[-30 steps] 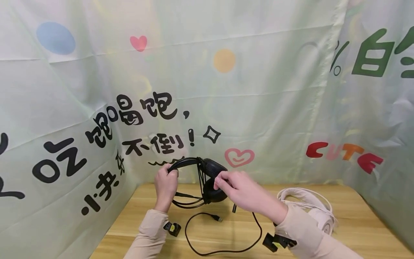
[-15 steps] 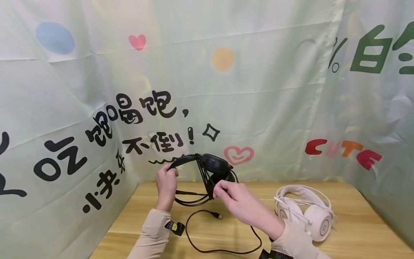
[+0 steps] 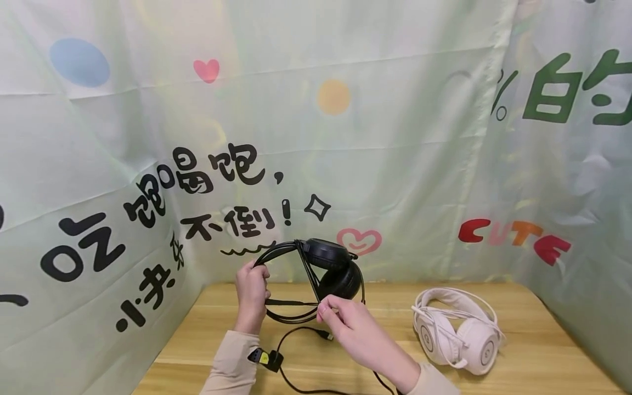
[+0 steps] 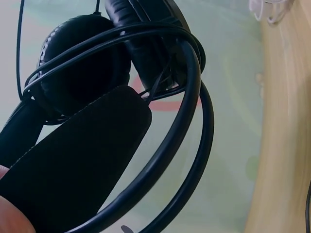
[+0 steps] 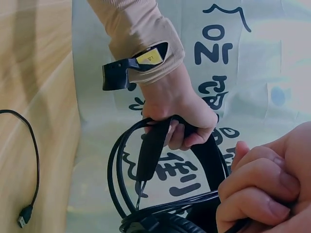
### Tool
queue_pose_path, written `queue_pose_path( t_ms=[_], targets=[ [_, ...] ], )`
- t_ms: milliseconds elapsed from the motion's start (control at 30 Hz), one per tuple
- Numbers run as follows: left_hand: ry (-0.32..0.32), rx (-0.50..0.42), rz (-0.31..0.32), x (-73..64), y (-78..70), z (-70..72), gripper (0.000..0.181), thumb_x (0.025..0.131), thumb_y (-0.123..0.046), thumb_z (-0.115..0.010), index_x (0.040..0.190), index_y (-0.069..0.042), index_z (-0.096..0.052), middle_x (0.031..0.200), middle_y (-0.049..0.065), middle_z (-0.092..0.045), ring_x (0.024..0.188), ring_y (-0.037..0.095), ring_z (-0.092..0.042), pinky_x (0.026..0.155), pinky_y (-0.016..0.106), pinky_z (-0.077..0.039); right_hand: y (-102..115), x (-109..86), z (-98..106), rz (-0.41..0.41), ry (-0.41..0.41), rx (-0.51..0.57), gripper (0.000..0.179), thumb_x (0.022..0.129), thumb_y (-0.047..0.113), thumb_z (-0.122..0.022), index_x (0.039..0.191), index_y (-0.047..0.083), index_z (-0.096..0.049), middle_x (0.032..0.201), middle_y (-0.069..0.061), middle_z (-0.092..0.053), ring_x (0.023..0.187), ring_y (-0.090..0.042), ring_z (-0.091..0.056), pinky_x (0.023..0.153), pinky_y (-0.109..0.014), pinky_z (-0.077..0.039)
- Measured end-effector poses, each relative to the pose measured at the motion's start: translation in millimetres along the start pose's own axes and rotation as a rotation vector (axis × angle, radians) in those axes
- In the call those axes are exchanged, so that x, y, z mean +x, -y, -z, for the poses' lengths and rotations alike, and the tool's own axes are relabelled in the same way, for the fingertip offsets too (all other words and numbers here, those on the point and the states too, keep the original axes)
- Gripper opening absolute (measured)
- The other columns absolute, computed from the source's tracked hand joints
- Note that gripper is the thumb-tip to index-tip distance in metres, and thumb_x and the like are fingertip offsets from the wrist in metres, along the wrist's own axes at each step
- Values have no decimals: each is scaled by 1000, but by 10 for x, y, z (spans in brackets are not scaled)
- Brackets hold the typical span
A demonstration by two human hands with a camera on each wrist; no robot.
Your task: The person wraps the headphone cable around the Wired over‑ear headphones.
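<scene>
Black headphones are held up above the table, their ear cups towards the right. My left hand grips them by the headband, fingers curled round it, as the right wrist view also shows. A thin black cable is wound across the headphones beside the ear cups. Its strands run taut down to my right hand, which pinches the cable at the lower side of the headphones. The right fingers are curled in. The loose end with a USB plug lies on the table below.
White headphones with their own white cable wrapped round them rest at the right of the wooden table. A printed cloth curtain hangs close behind the table and along both sides.
My right hand has moved down from beside the ear cups to the lower side of the headphones, drawing the cable across them. The left hand keeps its grip on the headband.
</scene>
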State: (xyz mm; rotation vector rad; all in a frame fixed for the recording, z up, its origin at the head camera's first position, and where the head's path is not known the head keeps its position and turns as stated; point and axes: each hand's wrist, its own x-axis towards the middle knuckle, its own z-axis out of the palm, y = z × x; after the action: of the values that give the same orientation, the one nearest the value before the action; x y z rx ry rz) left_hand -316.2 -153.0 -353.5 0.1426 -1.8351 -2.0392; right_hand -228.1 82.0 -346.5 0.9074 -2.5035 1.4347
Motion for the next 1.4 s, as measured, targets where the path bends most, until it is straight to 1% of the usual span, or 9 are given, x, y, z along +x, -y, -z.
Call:
queue_pose_path(
  t_ms=[100,200,233,267,467,767,1000,1133,1400],
  targets=[
    [9,-17,12,-9,32,2,10,83,3,-46,91,-3,-49,53,-9,-29,44,6,-24,40,21,-26,-28,-23,-38,0,-7,0,27,114,30,-50,96,19,-68,72,11,-52,63,2,-42,64,-24,-43],
    [-2,-44,16,-16,60,4,12,82,4,-45,87,-6,-49,53,-9,-29,45,6,-24,41,20,-26,-58,-45,-68,3,9,3,29,115,30,-49,96,19,-68,72,12,-51,63,2,-41,64,-23,-43],
    [-3,-52,19,-10,72,4,14,82,4,-44,81,-10,-41,54,-9,-29,45,6,-24,41,20,-27,-67,-50,-76,1,13,8,29,115,30,-49,96,18,-68,71,12,-50,62,2,-40,63,-23,-42],
    [-6,-61,21,-7,81,5,16,82,4,-44,78,-11,-40,54,-9,-29,45,6,-25,41,20,-28,-76,-52,-82,-1,15,14,29,115,30,-48,96,18,-67,70,12,-49,62,2,-40,63,-23,-42],
    [12,-115,42,12,132,5,19,81,5,-44,73,-12,-42,55,-8,-29,46,7,-26,42,19,-29,-116,-75,-135,8,-24,6,27,114,27,-50,94,20,-67,72,12,-49,64,3,-41,64,-22,-42],
    [5,-166,73,4,130,27,25,81,5,-44,70,-15,-35,56,-8,-26,47,7,-24,46,20,-29,-176,-120,-189,-25,39,60,30,116,30,-46,97,19,-66,73,10,-44,63,2,-38,62,-22,-40],
    [29,-211,104,6,133,4,30,80,6,-44,67,-17,-31,55,-10,-24,46,5,-22,46,19,-28,-268,-178,-227,-6,40,26,30,117,30,-42,99,19,-64,73,12,-41,64,3,-35,64,-22,-40],
    [13,-231,116,21,148,14,32,80,6,-43,65,-18,-29,56,-9,-23,46,5,-22,46,19,-27,-336,-222,-245,-46,73,26,31,117,32,-40,100,21,-63,73,11,-40,63,2,-35,62,-22,-40],
    [14,-248,139,27,148,38,34,82,6,-44,63,-18,-28,59,-7,-17,48,6,-21,47,19,-27,-448,-287,-222,-36,91,44,32,118,26,-38,99,18,-63,74,12,-40,66,3,-37,65,-23,-39]
  ],
)
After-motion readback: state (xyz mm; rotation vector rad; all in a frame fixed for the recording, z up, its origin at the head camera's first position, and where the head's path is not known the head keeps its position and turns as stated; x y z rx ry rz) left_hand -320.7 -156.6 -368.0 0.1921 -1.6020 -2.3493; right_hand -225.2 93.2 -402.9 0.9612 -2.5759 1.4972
